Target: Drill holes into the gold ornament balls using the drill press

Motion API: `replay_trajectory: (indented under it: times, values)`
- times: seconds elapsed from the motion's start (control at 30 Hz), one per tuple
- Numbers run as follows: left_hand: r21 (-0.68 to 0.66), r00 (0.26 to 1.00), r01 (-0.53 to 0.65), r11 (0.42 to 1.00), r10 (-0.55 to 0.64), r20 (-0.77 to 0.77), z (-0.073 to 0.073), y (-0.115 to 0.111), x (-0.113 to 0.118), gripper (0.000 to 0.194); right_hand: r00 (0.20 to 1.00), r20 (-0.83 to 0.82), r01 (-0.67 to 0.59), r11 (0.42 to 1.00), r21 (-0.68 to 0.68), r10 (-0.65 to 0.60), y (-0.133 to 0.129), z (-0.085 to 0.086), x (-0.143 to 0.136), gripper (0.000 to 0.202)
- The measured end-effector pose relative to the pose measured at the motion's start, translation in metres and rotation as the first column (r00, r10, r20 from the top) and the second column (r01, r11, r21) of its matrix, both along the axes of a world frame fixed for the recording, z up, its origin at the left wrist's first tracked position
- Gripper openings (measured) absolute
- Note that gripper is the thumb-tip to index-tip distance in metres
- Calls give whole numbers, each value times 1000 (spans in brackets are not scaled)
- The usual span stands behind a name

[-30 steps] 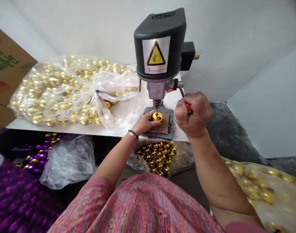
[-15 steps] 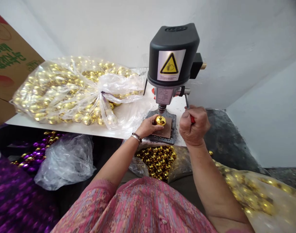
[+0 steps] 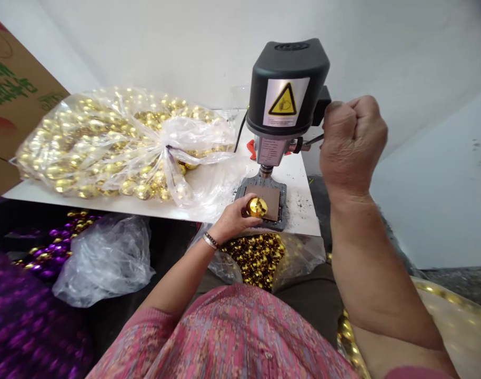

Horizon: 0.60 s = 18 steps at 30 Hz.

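Between thumb and fingers, my left hand (image 3: 234, 217) grips a shiny gold ball (image 3: 258, 207) with dark specks on its top. It holds the ball over the near part of the brown board (image 3: 270, 197) on the base of a small drill press (image 3: 288, 89), in front of the chuck (image 3: 266, 171). My right hand (image 3: 354, 139) is closed in a fist, raised to the right of the motor housing. It is wrapped round the end of the drill press's feed lever (image 3: 316, 140); the grip itself is hidden by the fingers.
A big clear bag of gold balls (image 3: 106, 142) lies on the white table (image 3: 303, 221). Below the table edge, an open bag (image 3: 260, 258) holds many gold pieces. Purple balls (image 3: 59, 247) and crumpled plastic (image 3: 106, 258) are at left, by a cardboard box (image 3: 19, 105). Dark shavings surround the base.
My right hand has swung the lever upward and to the right. The drill bit is off the ball, and my left hand has drawn the ball slightly toward me.
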<state>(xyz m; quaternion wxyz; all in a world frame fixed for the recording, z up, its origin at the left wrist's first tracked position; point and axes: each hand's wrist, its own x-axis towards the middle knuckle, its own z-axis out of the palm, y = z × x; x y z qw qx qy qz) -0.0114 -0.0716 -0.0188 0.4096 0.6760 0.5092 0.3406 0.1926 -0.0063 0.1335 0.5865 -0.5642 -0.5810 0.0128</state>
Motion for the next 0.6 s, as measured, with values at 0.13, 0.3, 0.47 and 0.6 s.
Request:
replay_trajectory:
  times: [0.13,0.3,0.47,0.6]
  values:
    - [-29,973,203,979,-205,-106,0,-21,-8,68,1000,-4,-9,1000,2,9,-3,0,-1,27]
    - [-33,979,173,984,-176,-106,-9,-35,-19,67,997,-81,-5,1000,-18,3,3,-5,2,23]
    - [99,946,-320,942,323,-19,-12,-27,-69,46,998,-52,-19,999,39,21,4,-13,7,37]
    - [238,504,-848,474,860,85,-9,-9,-140,39,999,-32,2,998,65,0,0,-17,8,51]
